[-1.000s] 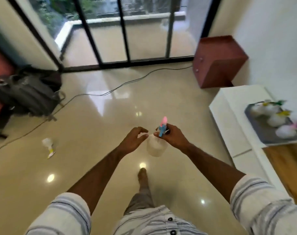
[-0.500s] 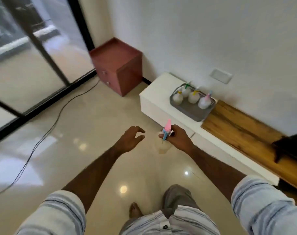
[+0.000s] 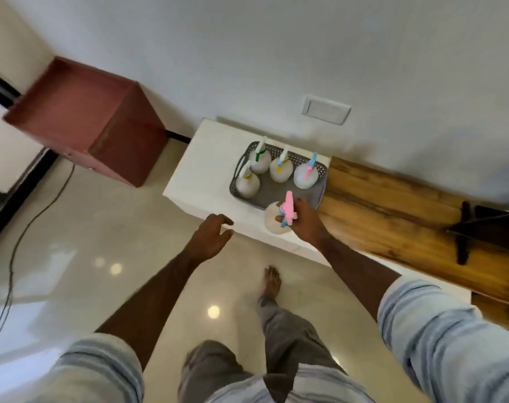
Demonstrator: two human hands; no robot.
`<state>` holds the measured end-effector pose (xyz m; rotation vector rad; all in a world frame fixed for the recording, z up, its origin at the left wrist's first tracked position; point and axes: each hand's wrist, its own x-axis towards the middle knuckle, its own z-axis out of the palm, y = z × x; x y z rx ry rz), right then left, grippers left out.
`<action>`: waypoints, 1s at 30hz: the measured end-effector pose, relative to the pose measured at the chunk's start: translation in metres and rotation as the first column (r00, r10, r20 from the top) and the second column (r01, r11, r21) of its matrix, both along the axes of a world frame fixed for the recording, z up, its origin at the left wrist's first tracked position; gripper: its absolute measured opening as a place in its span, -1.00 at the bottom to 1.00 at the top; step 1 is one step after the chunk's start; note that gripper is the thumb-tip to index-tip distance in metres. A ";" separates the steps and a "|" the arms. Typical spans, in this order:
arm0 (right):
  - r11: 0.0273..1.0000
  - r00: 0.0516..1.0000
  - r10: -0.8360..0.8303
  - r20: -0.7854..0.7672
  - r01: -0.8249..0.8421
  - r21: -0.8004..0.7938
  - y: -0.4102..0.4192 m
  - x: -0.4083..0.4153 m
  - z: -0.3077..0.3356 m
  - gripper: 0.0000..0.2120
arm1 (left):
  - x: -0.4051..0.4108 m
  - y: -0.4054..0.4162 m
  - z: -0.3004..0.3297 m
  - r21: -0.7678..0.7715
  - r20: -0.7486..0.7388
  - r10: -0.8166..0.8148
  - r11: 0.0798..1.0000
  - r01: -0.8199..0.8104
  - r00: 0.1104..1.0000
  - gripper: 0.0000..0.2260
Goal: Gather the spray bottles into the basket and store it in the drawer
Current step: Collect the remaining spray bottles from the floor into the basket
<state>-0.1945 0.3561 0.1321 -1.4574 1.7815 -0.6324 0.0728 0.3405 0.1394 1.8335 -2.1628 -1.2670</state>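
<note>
A red-brown cabinet stood at the left by the wall. The left hand hung empty, fingers spread, near the white counter. The grey basket on it held four spray bottles. The right hand gripped a pink-topped spray bottle at the basket's near edge.

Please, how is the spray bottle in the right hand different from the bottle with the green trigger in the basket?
The held bottle has a pink and blue spray head; the green-trigger bottle has a white head with a green trigger. The held one is gripped by the right hand in front of the grey basket; the green one stands inside it, at the far left corner. Both have a round, whitish body.
</note>
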 end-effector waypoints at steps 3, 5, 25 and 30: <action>1.000 1.000 -0.011 0.016 0.011 -0.021 -0.053 -0.014 -0.030 -0.75 | -0.021 -0.058 -0.025 -0.022 0.000 0.027 0.999 -0.027 1.000 -0.72; 0.998 0.997 -0.062 0.044 0.062 -0.020 -0.079 -0.016 -0.055 -0.75 | -0.031 -0.092 -0.045 -0.025 0.024 0.032 0.999 -0.031 0.999 -0.70; 0.971 0.995 -0.089 -0.040 0.096 0.219 -0.142 -0.002 -0.189 -0.56 | -0.049 -0.198 -0.183 0.257 0.205 -0.258 0.945 0.203 0.944 -0.46; 0.959 0.998 -0.045 -0.040 0.054 0.278 -0.145 -0.005 -0.175 -0.51 | -0.043 -0.200 -0.170 0.249 0.214 -0.243 0.950 0.187 0.946 -0.45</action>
